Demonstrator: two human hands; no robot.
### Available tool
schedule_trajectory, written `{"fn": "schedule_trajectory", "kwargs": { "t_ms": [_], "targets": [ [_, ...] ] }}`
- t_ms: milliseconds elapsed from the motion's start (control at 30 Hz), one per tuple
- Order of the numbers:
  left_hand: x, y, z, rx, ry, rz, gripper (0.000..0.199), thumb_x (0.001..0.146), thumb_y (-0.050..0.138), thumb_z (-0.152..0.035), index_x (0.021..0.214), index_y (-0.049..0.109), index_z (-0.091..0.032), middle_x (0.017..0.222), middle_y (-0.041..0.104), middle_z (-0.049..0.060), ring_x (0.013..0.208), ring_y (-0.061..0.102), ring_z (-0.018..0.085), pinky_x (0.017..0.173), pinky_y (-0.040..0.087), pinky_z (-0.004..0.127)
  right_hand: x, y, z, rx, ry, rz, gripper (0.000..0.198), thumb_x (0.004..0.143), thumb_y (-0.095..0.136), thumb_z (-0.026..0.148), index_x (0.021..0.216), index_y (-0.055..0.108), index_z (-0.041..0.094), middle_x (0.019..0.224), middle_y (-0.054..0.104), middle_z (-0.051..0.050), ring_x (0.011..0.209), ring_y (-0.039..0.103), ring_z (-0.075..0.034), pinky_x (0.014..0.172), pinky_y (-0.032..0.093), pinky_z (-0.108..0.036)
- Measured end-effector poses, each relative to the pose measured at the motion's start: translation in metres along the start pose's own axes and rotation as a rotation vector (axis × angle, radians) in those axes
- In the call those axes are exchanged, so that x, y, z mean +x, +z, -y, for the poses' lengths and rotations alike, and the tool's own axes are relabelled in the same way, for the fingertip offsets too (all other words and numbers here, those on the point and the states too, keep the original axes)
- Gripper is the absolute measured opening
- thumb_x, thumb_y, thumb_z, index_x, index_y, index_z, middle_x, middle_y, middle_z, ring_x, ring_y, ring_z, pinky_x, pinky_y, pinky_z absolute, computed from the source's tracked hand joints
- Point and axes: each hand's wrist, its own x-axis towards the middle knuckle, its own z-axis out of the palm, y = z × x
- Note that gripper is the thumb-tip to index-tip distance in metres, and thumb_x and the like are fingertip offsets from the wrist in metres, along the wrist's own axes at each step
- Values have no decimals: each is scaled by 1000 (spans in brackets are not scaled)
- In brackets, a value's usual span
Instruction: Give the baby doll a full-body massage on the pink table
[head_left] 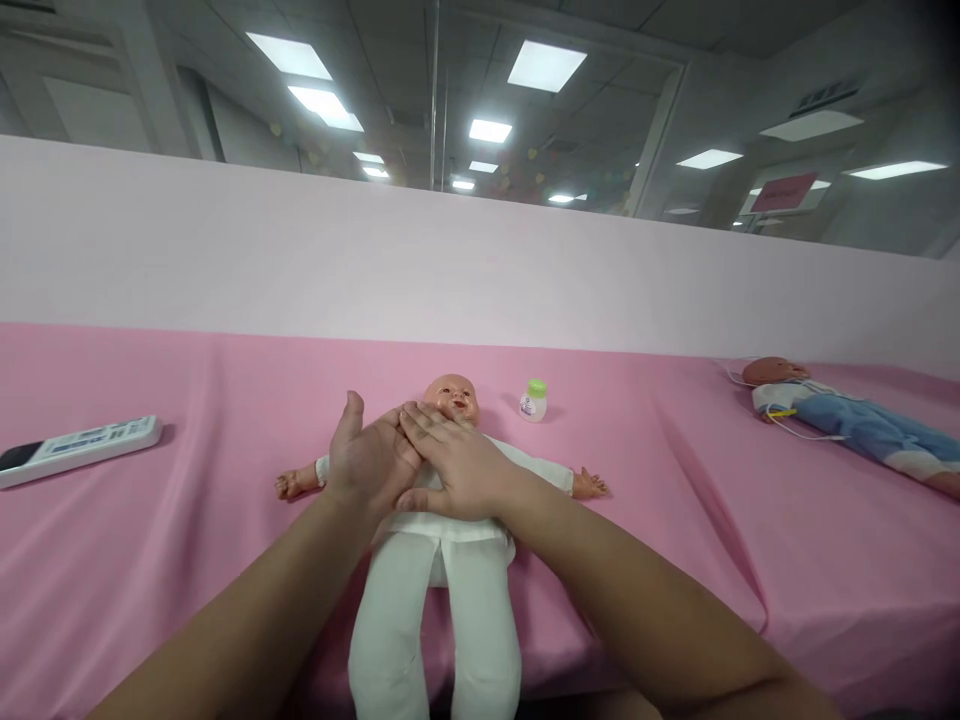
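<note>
A baby doll [397,610] in white clothes lies on its back on the pink-covered table, arms spread and head away from me. Over its chest, my left hand [371,455] is palm up with the thumb raised and fingers stretched out. My right hand [461,465] rests its flat fingers across the left hand's fingers and palm, fingers straight. Neither hand grips anything. Both hide most of the doll's chest; whether they touch it I cannot tell. Just right of the doll's head stands a small clear bottle [533,404] with a green cap.
A white remote control [90,446] lies at the left on the pink cloth [217,560]. Far right lies a second doll [862,415] in blue clothes, with a thin white tube about it. Behind the table rises a white wall [375,270] with glass above.
</note>
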Motion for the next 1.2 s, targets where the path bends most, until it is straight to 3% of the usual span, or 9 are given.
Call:
{"fn": "schedule_trajectory", "kwargs": {
  "t_ms": [233,400,600,733,833,933,1000,1100,1200],
  "targets": [
    [8,-19,-26,23,120,-99,98,97,30,-78,162,31,-5,150,54,28,142,53,33,113,49,42,-11,-2,40,66,-86,92,125,84,62,81,167,4,9,173,2,-21,162,2,-38,131,11,-57],
    [0,-7,-11,26,56,-60,96,96,29,-80,161,35,-9,152,53,26,144,50,33,119,42,47,-10,1,59,80,-89,79,126,85,60,81,167,-3,8,173,-2,-21,162,-4,-37,132,8,-57],
    [-15,8,19,182,-97,56,83,98,36,-76,155,49,-17,155,54,19,152,37,37,123,33,57,-6,-10,25,40,37,-26,118,89,54,81,167,3,9,173,0,-21,162,-3,-34,132,8,-56],
    [-16,-17,11,639,161,198,57,96,66,-52,145,63,-23,160,49,9,159,23,30,130,18,45,-33,-22,-2,30,84,-23,118,88,57,80,167,5,8,173,6,-22,162,6,-36,131,17,-56],
    [-9,-42,4,934,330,268,61,85,82,-30,143,65,-22,162,46,6,159,24,29,131,10,39,-58,-24,-10,58,-64,43,105,88,62,75,165,26,13,169,29,-20,158,26,-35,130,22,-55],
    [3,-56,6,909,333,250,61,84,82,-26,143,65,-18,159,50,11,157,27,31,131,12,41,-74,-21,-5,157,-242,83,79,94,59,66,155,48,18,157,52,-14,148,47,-29,127,31,-48],
    [9,-61,10,893,322,239,59,84,81,-25,141,66,-19,157,52,11,157,28,30,130,12,41,-77,-17,1,219,-299,76,67,99,54,61,151,54,19,152,58,-11,145,51,-25,126,34,-44],
    [13,-65,17,957,355,240,54,87,78,-25,140,67,-22,159,50,8,157,29,28,131,12,39,-74,-11,0,215,-283,97,69,101,52,62,155,49,20,155,55,-9,150,45,-23,129,29,-43],
    [11,-66,19,977,388,233,58,89,76,-25,146,62,-24,163,45,6,157,30,26,131,11,39,-68,-10,-16,148,-147,150,90,95,56,70,164,32,18,167,34,-14,157,30,-29,132,18,-50]
  ]
}}
